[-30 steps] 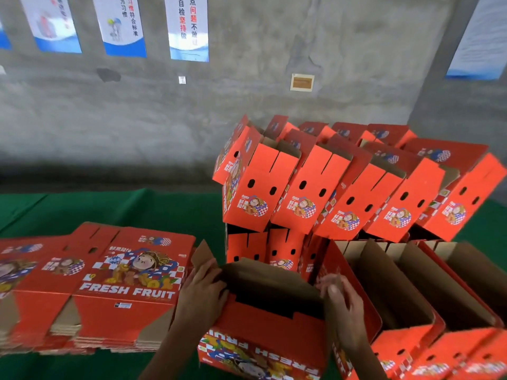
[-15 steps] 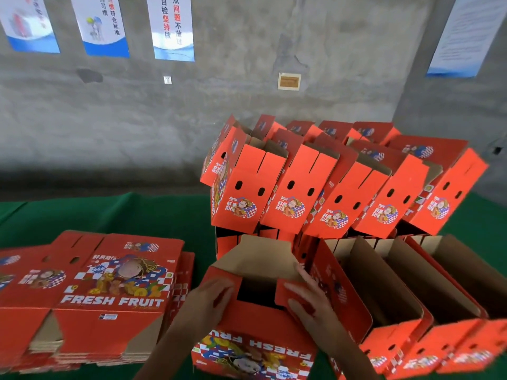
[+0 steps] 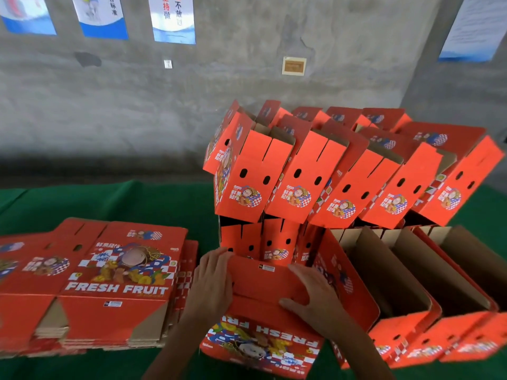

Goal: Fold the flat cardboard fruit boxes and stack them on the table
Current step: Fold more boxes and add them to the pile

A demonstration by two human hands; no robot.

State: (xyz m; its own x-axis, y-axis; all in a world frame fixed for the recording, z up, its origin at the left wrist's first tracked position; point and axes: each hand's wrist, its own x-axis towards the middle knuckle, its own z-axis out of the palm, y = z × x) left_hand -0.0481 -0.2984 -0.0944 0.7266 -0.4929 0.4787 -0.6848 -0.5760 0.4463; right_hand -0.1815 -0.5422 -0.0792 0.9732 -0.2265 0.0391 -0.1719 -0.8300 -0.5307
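Observation:
A red fruit box stands in front of me on the green table, its printed "FRESH FRUIT" side facing me upside down. Its upper flaps are folded down flat. My left hand presses with straight fingers on the left side of those flaps. My right hand lies flat on the right side, thumb spread toward the middle. A pile of flat, unfolded boxes lies to the left. Folded boxes are stacked tilted behind.
Open folded boxes with brown insides stand in a row at the right, touching the box I work on. The green tablecloth shows at back left. A grey concrete wall with posters rises behind the table.
The box's top was open with brown insides showing. Both hands have folded the flaps inward and now press them down flat. The view has tilted downward.

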